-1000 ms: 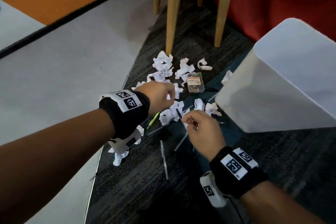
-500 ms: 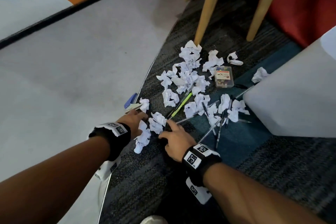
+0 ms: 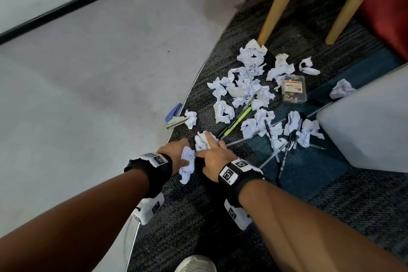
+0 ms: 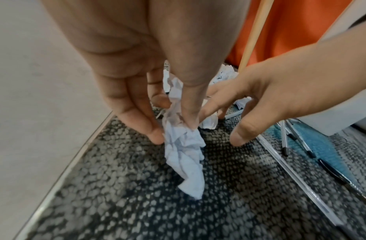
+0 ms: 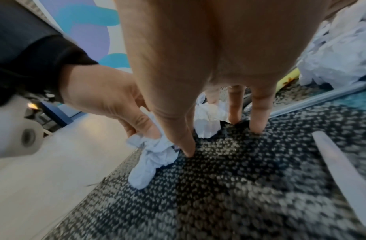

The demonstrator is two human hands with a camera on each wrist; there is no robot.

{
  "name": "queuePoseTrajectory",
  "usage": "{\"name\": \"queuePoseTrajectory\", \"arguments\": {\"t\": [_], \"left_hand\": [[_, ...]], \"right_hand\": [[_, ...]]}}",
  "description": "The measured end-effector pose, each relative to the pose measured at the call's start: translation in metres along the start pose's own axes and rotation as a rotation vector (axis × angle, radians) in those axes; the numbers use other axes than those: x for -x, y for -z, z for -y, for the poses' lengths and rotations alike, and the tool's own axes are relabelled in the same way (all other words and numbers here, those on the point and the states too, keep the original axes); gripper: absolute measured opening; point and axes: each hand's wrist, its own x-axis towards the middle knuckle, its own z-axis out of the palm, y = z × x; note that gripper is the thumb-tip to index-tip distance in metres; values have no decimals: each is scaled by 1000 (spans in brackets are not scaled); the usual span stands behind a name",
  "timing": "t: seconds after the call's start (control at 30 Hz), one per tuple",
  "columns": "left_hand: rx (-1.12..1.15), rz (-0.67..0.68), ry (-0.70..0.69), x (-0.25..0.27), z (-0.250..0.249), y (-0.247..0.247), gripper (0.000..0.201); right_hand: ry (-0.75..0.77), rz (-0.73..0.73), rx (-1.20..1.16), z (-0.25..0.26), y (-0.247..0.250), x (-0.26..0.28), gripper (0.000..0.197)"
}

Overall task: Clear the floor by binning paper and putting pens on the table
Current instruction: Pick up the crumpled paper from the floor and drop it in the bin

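Crumpled white paper balls [image 3: 247,86] litter the dark carpet, with several pens [image 3: 276,148] and a green pen [image 3: 238,120] among them. My left hand [image 3: 176,152] pinches one long crumpled paper [image 4: 184,151] between thumb and fingers, its lower end hanging to the carpet. Right beside it, my right hand [image 3: 214,150] spreads straight fingers [image 5: 258,126] down onto the carpet, next to another paper ball [image 3: 203,141] and not gripping it. The white bin [image 3: 364,126] stands at the right.
A blue stapler [image 3: 174,115] lies at the carpet's edge by the grey floor [image 3: 88,73]. A clear box of pins [image 3: 293,88] sits among the papers. Wooden chair legs [image 3: 280,2] stand behind the pile. My shoe [image 3: 194,264] shows at the bottom.
Both hands came back from the middle of the pile to its near edge and closed in on each other. The left hand has pinched up a paper.
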Motion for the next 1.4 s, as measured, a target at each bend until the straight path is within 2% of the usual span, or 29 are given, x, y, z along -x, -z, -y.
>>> {"name": "queuePoseTrajectory", "arguments": {"t": [0.13, 0.3, 0.4, 0.53, 0.6, 0.8, 0.93, 1.07, 1.27, 1.4], "left_hand": [[64, -50, 26, 2, 2, 2, 37], [30, -83, 1, 2, 3, 7, 33], [86, -142, -11, 3, 0, 10, 21], [173, -188, -24, 5, -16, 14, 20], [197, -184, -4, 5, -25, 19, 19], [178, -148, -136, 3, -56, 26, 26], [148, -89, -159, 1, -74, 29, 37], [165, -86, -257, 11, -102, 42, 38], [229, -149, -478, 48, -191, 104, 39], [248, -245, -685, 79, -265, 141, 35]], "right_hand": [[-12, -99, 37, -1, -9, 1, 61], [-6, -273, 39, -5, -11, 6, 49], [-15, -383, -38, -9, -9, 10, 38], [-36, -486, -226, -20, 0, 16, 18], [-20, -512, -355, -27, 5, 21, 14], [-79, -654, -470, -53, 4, 36, 23], [-96, -684, -633, -72, 1, 59, 50], [-162, -715, -709, -94, 19, 97, 47], [-125, -1110, -849, -132, 93, 172, 25], [-96, -1483, -594, -154, 147, 235, 26]]}}
